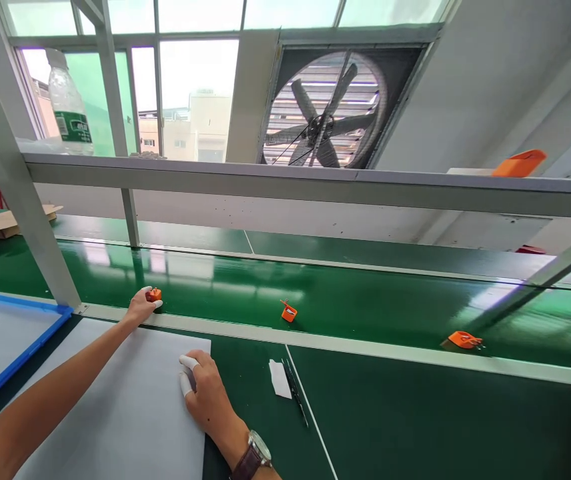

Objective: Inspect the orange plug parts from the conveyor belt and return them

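Observation:
My left hand (141, 307) reaches out to the near edge of the green conveyor belt (365, 300) and its fingers are closed on a small orange part (154, 294). Resting curled on the corner of a white foam sheet (130, 407) is my right hand (204, 392), with white finger cots on two fingertips and a watch on its wrist; nothing shows in it. Two more orange parts lie on the belt, one in the middle (288, 311) and one to the right (464, 340).
A scrap of white paper (279, 378) and a thin black tool (296, 392) lie on the green table beside my right hand. A blue-edged tray (15, 353) sits at left. A grey frame rail (285, 187) carries a water bottle (69, 107). A large wall fan (325, 110) is behind.

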Demonstrator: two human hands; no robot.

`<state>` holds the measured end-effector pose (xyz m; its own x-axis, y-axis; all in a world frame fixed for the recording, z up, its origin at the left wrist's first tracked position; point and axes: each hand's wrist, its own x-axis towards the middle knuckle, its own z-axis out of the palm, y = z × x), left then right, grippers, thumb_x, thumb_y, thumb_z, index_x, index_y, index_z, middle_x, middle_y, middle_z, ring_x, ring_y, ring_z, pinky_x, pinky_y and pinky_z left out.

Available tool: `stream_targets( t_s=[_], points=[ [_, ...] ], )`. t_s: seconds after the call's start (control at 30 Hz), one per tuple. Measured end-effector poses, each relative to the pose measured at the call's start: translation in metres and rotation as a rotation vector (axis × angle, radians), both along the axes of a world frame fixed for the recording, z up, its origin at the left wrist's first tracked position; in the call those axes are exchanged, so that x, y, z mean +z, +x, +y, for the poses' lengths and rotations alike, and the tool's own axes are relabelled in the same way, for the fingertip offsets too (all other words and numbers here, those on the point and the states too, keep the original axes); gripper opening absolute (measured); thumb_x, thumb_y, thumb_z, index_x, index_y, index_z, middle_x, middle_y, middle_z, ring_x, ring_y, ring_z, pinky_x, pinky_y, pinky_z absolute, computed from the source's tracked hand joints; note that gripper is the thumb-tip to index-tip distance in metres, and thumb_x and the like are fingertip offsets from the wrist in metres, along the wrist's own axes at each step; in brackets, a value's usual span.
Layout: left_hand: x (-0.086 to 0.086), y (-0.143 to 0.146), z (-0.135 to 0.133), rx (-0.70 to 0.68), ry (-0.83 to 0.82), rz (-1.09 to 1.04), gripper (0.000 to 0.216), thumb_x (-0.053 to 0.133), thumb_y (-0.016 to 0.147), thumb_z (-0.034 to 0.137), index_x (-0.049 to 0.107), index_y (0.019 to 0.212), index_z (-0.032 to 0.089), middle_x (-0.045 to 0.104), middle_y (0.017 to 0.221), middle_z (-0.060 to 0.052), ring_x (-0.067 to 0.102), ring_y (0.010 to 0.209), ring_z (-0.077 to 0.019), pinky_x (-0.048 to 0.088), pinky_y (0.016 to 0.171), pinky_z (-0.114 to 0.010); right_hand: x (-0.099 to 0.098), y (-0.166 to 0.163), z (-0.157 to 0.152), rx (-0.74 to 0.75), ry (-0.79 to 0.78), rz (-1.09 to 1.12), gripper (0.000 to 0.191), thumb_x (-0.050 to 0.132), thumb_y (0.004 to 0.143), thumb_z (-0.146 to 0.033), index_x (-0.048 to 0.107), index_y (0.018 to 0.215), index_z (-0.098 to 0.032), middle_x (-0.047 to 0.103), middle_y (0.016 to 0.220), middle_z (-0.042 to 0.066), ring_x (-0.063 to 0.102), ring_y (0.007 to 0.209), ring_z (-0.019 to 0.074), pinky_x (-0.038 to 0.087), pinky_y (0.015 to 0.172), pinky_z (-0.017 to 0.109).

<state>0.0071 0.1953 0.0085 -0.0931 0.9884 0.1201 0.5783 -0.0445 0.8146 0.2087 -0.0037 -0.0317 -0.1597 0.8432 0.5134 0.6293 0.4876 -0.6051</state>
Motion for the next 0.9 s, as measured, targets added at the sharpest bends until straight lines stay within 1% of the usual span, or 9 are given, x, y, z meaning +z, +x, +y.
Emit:
stream_targets(
  t_s=[0.13, 0.2, 0.27, 0.33, 0.43, 0.57, 0.67, 0.77, 0.9],
  points=[
    [-0.007, 0.000, -0.028, 0.018, 0.149, 0.016, 0.046, 0.068, 0.085, 0.027, 0.058, 0.127, 0.011, 0.061, 0.120, -0.014, 0.062, 0.102, -0.0261, 0.052, 0.091, -0.042, 0.002, 0.000, -0.001, 0.001, -0.015, -0.022, 0.036, 0.054, 0.081, -0.002, 0.065, 0.112, -0.018, 0.065, 0.109, 0.010, 0.060, 0.101, 0.0267, 0.051, 0.093, 0.046],
    [-0.010, 0.005, -0.047, -0.065, 0.207, 0.014, 0.037, 0.063, 0.085, 0.030, 0.065, 0.119, 0.014, 0.064, 0.114, -0.012, 0.063, 0.093, -0.0233, 0.053, 0.085, -0.038, 0.004, 0.000, -0.001, 0.006, -0.018, -0.030, 0.036, 0.053, 0.081, -0.001, 0.066, 0.110, -0.019, 0.064, 0.108, 0.010, 0.059, 0.100, 0.0262, 0.051, 0.092, 0.045],
    [-0.011, 0.012, -0.066, -0.190, 0.232, 0.013, 0.026, 0.061, 0.084, 0.032, 0.072, 0.103, 0.018, 0.068, 0.103, -0.008, 0.064, 0.083, -0.0199, 0.053, 0.078, -0.033, 0.005, 0.000, -0.001, 0.011, -0.021, -0.040, 0.035, 0.053, 0.080, 0.000, 0.066, 0.108, -0.019, 0.064, 0.107, 0.009, 0.059, 0.100, 0.0260, 0.051, 0.091, 0.045],
    [-0.011, 0.022, -0.081, -0.302, 0.238, 0.015, 0.019, 0.061, 0.083, 0.030, 0.075, 0.091, 0.020, 0.071, 0.094, -0.005, 0.064, 0.078, -0.0179, 0.052, 0.073, -0.029, 0.006, -0.001, -0.001, 0.016, -0.028, -0.055, 0.034, 0.053, 0.081, 0.000, 0.066, 0.106, -0.019, 0.064, 0.107, 0.010, 0.059, 0.100, 0.0262, 0.051, 0.091, 0.045],
    [-0.009, 0.040, -0.091, -0.406, 0.232, 0.018, 0.017, 0.061, 0.082, 0.026, 0.076, 0.086, 0.020, 0.072, 0.088, -0.004, 0.064, 0.076, -0.0169, 0.051, 0.071, -0.027, 0.005, -0.001, -0.001, 0.005, -0.034, -0.066, 0.032, 0.053, 0.081, 0.001, 0.068, 0.102, -0.018, 0.063, 0.112, 0.011, 0.058, 0.104, 0.0275, 0.050, 0.094, 0.046],
    [-0.006, 0.071, -0.084, -0.530, 0.182, 0.035, 0.016, 0.060, 0.084, 0.024, 0.075, 0.085, 0.019, 0.073, 0.092, -0.005, 0.065, 0.079, -0.0171, 0.052, 0.072, -0.027, 0.004, -0.003, -0.001, -0.011, -0.045, -0.084, 0.024, 0.054, 0.085, -0.005, 0.070, 0.099, -0.017, 0.063, 0.112, 0.012, 0.057, 0.104, 0.0276, 0.050, 0.094, 0.045],
    [-0.007, 0.102, -0.069, -0.637, 0.099, 0.068, 0.016, 0.065, 0.083, 0.022, 0.075, 0.095, 0.019, 0.073, 0.097, -0.006, 0.066, 0.084, -0.0185, 0.053, 0.075, -0.029, 0.003, -0.004, -0.001, -0.035, -0.061, -0.103, 0.022, 0.057, 0.081, -0.005, 0.071, 0.095, -0.015, 0.063, 0.112, 0.011, 0.056, 0.103, 0.0273, 0.051, 0.094, 0.043],
    [-0.009, 0.142, -0.050, -0.724, -0.004, 0.100, 0.020, 0.070, 0.085, 0.022, 0.072, 0.104, 0.016, 0.072, 0.099, -0.007, 0.067, 0.090, -0.0204, 0.054, 0.084, -0.036, 0.002, -0.003, 0.000, -0.047, -0.073, -0.114, 0.022, 0.058, 0.078, -0.005, 0.071, 0.094, -0.015, 0.063, 0.112, 0.010, 0.056, 0.103, 0.0263, 0.050, 0.096, 0.041],
    [-0.010, 0.202, -0.033, -0.786, -0.126, 0.107, 0.026, 0.064, 0.095, 0.031, 0.064, 0.114, 0.014, 0.067, 0.114, -0.008, 0.067, 0.100, -0.0222, 0.056, 0.088, -0.043, 0.004, -0.003, -0.003, -0.049, -0.115, -0.150, 0.019, 0.057, 0.078, -0.007, 0.070, 0.090, -0.016, 0.063, 0.114, 0.010, 0.056, 0.104, 0.0277, 0.049, 0.096, 0.043]
  ],
)
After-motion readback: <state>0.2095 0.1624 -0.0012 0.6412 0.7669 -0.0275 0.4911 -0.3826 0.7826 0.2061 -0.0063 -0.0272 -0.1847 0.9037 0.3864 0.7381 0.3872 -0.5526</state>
